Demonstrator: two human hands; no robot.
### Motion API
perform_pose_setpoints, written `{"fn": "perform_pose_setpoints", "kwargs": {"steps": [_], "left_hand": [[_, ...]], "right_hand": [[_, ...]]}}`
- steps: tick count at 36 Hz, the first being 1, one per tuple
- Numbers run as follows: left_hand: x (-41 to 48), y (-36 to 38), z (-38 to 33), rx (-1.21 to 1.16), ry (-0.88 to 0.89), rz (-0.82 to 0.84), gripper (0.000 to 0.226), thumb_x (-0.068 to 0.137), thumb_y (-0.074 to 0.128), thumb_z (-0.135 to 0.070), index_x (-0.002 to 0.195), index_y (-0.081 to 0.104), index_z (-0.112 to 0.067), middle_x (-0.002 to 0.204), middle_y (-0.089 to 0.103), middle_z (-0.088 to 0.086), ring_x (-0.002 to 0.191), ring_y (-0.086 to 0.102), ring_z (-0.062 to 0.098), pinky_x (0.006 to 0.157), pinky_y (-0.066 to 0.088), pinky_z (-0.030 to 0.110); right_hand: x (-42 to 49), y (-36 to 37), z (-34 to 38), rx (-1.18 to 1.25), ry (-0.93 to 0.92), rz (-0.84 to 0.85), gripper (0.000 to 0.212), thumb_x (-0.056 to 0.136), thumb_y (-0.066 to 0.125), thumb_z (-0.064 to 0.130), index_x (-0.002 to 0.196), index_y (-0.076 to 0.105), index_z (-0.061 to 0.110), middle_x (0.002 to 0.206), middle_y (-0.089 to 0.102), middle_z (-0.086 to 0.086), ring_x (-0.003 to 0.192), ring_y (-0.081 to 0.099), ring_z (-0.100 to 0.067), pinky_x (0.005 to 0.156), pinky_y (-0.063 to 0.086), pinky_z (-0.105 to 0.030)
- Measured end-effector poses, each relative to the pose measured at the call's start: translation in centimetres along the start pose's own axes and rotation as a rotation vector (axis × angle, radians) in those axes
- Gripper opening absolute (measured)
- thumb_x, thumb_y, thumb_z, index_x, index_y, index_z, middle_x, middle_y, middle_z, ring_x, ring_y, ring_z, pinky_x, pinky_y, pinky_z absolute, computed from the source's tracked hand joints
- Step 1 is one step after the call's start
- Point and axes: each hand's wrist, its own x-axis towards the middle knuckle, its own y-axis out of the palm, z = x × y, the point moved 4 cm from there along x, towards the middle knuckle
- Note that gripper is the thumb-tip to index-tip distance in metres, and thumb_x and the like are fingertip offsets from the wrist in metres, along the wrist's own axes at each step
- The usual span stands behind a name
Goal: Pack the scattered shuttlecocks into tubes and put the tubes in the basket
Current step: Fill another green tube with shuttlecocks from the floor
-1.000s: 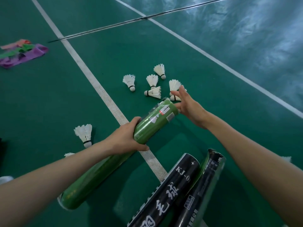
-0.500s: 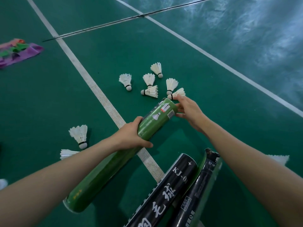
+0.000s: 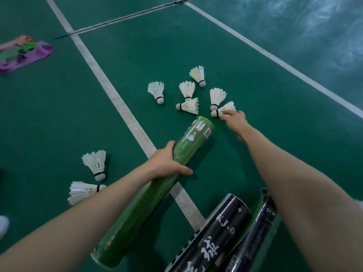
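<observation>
- Eight white shuttlecocks (image 3: 157,92) lie on a green court floor (image 3: 59,118), seen from above by the person's head camera.
- Six of them sit in a loose cluster past the hands, to the right of a white line (image 3: 121,107) that runs diagonally across the floor.
- Two more shuttlecocks (image 3: 96,164) lie close together left of that line, just beside the left forearm.
- The left hand (image 3: 167,163) grips a long green tube (image 3: 141,209) around its middle, fingers and thumb wrapped round it.
- The green tube slants away from the person, crossing over the white line, its far end pointing at the cluster and near the right hand.
- The right hand (image 3: 235,122) reaches forward with fingers stretched out, its fingertips touching the feather skirt of the nearest shuttlecock (image 3: 224,109); the thumb sits apart, so no pinch shows.
- That shuttlecock lies on its side, its cork touching the cork of the one beside it.
- Two black tubes (image 3: 212,236) with white lettering lie side by side at the bottom edge, under the right forearm.
- Far left, purple, green and orange bands (image 3: 23,54) lie in a heap.
</observation>
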Motion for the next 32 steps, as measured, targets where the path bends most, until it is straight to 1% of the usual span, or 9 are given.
{"fn": "perform_pose_setpoints", "kwargs": {"steps": [5, 7, 9, 10, 14, 18, 22, 28, 32], "left_hand": [[0.1, 0.5, 0.5, -0.017, -0.013, 0.018, 0.105, 0.063, 0.084, -0.049, 0.144, 0.022, -0.023, 0.113, 0.055, -0.002, 0.097, 0.059, 0.018, 0.086, 0.052, 0.034], [0.0, 0.7, 0.6, -0.019, -0.017, 0.024, 0.105, 0.063, 0.084, -0.048, 0.144, 0.022, -0.023, 0.113, 0.055, -0.002, 0.096, 0.059, 0.017, 0.085, 0.052, 0.032], [0.0, 0.9, 0.6, -0.016, -0.017, 0.028, 0.105, 0.063, 0.084, -0.048, 0.144, 0.022, -0.022, 0.114, 0.055, -0.001, 0.097, 0.059, 0.018, 0.086, 0.052, 0.034], [-0.1, 0.9, 0.5, -0.012, -0.017, 0.030, 0.105, 0.063, 0.084, -0.048, 0.144, 0.022, -0.023, 0.114, 0.055, -0.001, 0.097, 0.059, 0.018, 0.087, 0.052, 0.034], [-0.4, 1.3, 0.4, 0.014, -0.010, 0.041, 0.107, 0.063, 0.084, -0.049, 0.145, 0.020, -0.022, 0.115, 0.055, 0.000, 0.097, 0.059, 0.018, 0.086, 0.052, 0.033], [-1.3, 1.5, 0.8, 0.042, 0.002, 0.042, 0.106, 0.061, 0.084, -0.049, 0.143, 0.023, -0.021, 0.115, 0.056, 0.000, 0.097, 0.059, 0.018, 0.086, 0.052, 0.034], [-2.7, 1.7, 1.1, 0.057, 0.049, 0.058, 0.095, 0.063, 0.085, -0.045, 0.137, 0.030, -0.021, 0.113, 0.055, -0.002, 0.097, 0.058, 0.016, 0.083, 0.052, 0.031], [-5.2, 0.9, 0.8, 0.075, 0.130, 0.055, 0.093, 0.068, 0.083, -0.040, 0.140, 0.027, -0.022, 0.113, 0.053, -0.004, 0.096, 0.055, 0.012, 0.076, 0.043, 0.021], [-6.8, -0.1, 0.2, 0.059, 0.196, 0.009, 0.095, 0.065, 0.085, -0.041, 0.140, 0.028, -0.026, 0.112, 0.054, -0.006, 0.094, 0.056, 0.007, 0.073, 0.044, 0.018]], "right_hand": [[3.4, 1.1, -3.0, -0.014, -0.003, -0.005, 0.052, 0.073, 0.057, 0.051, 0.119, 0.066, 0.028, 0.139, 0.046, -0.004, 0.122, 0.047, -0.029, 0.108, 0.038, -0.043], [1.6, 0.7, -2.3, 0.003, -0.007, -0.029, 0.038, 0.080, 0.061, 0.042, 0.110, 0.069, 0.021, 0.122, 0.058, -0.003, 0.113, 0.051, -0.026, 0.100, 0.043, -0.038], [-0.5, 0.2, -1.3, 0.017, -0.021, -0.043, 0.021, 0.088, 0.061, 0.028, 0.103, 0.067, 0.015, 0.109, 0.060, -0.008, 0.105, 0.052, -0.025, 0.085, 0.042, -0.030], [-1.0, 0.0, -1.2, 0.032, -0.028, -0.048, 0.021, 0.090, 0.060, 0.025, 0.105, 0.066, 0.012, 0.111, 0.060, -0.008, 0.106, 0.053, -0.026, 0.083, 0.039, -0.028], [-3.2, -1.0, -0.6, 0.033, -0.113, -0.089, 0.034, 0.091, 0.062, 0.021, 0.121, 0.062, 0.004, 0.128, 0.057, -0.007, 0.116, 0.053, -0.020, 0.088, 0.035, -0.021], [-5.3, -2.3, -0.4, 0.084, -0.144, -0.124, 0.017, 0.085, 0.069, 0.016, 0.102, 0.068, 0.010, 0.108, 0.067, -0.004, 0.092, 0.059, -0.013, 0.080, 0.040, -0.019], [-7.1, -3.7, 0.2, 0.090, -0.198, -0.085, 0.011, 0.084, 0.070, 0.010, 0.089, 0.063, 0.015, 0.095, 0.065, -0.001, 0.086, 0.058, -0.012, 0.072, 0.042, -0.017], [-10.1, -3.7, 1.8, 0.166, -0.317, 0.124, 0.022, 0.083, 0.069, 0.005, 0.086, 0.055, 0.022, 0.093, 0.063, -0.001, 0.092, 0.060, -0.018, 0.092, 0.051, -0.039], [-12.6, -2.2, 3.6, 0.226, -0.352, 0.225, 0.019, 0.089, 0.062, 0.004, 0.097, 0.053, 0.019, 0.097, 0.064, -0.002, 0.092, 0.062, -0.019, 0.090, 0.051, -0.036]]}}
